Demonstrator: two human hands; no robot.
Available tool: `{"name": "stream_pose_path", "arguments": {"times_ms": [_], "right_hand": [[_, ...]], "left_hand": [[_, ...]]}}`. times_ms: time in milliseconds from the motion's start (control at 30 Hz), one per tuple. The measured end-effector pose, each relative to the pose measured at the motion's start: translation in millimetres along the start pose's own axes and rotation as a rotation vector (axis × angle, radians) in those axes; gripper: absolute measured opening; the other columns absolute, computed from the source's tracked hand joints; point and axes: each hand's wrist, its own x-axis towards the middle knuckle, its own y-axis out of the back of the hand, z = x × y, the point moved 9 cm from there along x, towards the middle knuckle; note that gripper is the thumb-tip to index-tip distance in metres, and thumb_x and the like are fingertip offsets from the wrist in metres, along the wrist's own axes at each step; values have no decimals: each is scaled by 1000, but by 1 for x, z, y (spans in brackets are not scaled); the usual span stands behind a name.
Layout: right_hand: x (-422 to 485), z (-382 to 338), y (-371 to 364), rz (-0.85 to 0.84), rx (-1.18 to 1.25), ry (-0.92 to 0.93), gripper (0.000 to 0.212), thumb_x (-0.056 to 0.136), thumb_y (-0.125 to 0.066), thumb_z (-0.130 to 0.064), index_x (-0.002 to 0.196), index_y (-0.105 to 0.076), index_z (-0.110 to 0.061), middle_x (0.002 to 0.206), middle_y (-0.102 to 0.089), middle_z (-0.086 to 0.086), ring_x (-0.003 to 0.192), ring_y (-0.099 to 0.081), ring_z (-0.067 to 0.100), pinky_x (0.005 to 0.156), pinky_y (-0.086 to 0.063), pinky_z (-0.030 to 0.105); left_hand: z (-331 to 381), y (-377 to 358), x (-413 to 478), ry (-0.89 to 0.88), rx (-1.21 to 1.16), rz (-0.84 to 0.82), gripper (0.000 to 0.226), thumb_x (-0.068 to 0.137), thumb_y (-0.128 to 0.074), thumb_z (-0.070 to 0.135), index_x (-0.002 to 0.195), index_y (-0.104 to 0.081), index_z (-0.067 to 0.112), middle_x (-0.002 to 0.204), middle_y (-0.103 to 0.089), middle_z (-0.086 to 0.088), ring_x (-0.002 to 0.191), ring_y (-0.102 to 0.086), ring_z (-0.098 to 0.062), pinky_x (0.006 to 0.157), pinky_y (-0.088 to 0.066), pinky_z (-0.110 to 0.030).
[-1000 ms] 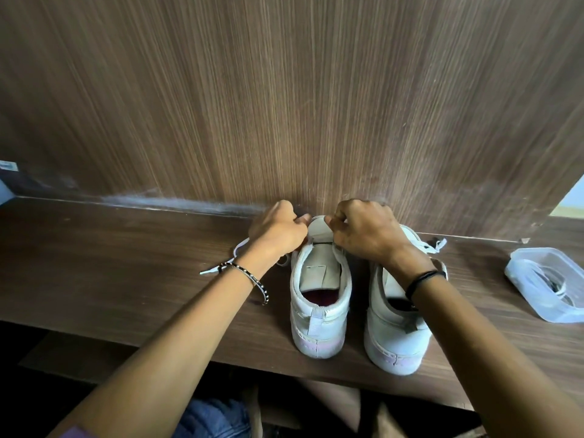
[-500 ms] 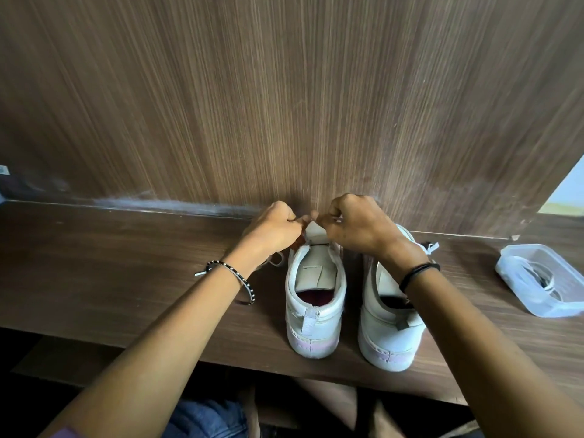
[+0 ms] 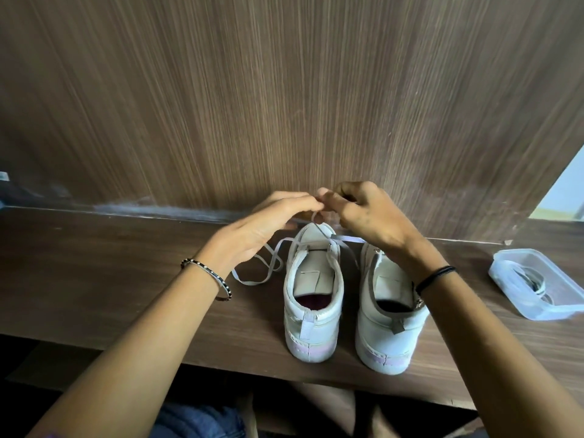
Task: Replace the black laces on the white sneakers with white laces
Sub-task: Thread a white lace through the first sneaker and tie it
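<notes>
The desk (image 3: 94,279) holds the left shoe (image 3: 313,311) and right shoe (image 3: 388,327), heels toward the person, with a box (image 3: 537,286) well to the right. The left hand (image 3: 262,229) and right hand (image 3: 363,213) meet above the left shoe's tongue, equally near. The lace (image 3: 271,263) rises from that shoe's eyelets to their fingertips, its slack looping left. The right fingers curl and pinch the lace. The left fingers lie nearly straight with their tips touching it; I cannot tell whether they pinch.
</notes>
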Motion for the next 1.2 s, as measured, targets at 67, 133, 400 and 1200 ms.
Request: {"name": "stream_pose_path", "arguments": {"times_ms": [67, 133, 400, 1200], "right_hand": [[-2, 6, 5, -3, 140, -37, 45, 100, -59, -46, 73, -61, -10, 62, -55, 6, 56, -46, 10, 57, -42, 34], [-4, 9, 15, 42, 352, -77, 38, 102, -59, -34, 69, -52, -15, 63, -45, -4, 52, -36, 11, 49, -29, 25], [-6, 6, 34, 140, 609, -57, 36, 103, -58, -31, 72, -46, -17, 65, -43, -4, 51, -31, 10, 46, -22, 20], [-10, 4, 15, -6, 427, -50, 40, 105, -53, -38, 75, -55, -11, 59, -40, -7, 52, -37, 10, 50, -31, 19]], "left_hand": [[4, -3, -5, -6, -31, -53, 24, 95, -61, 45, 91, -79, 29, 97, -75, 8, 111, -66, -11, 111, -41, -45], [-1, 2, -7, 1, 7, -43, 29, 98, -58, 49, 93, -75, 26, 87, -69, 13, 104, -66, -4, 111, -42, -44], [-18, 10, -8, 89, 138, 20, 45, 100, -46, 60, 100, -76, 25, 96, -76, 13, 110, -66, -9, 109, -43, -44], [13, 17, -6, -140, 168, 290, 30, 106, -46, 42, 110, -72, 28, 110, -74, 6, 113, -62, -4, 95, -41, -20]]}}
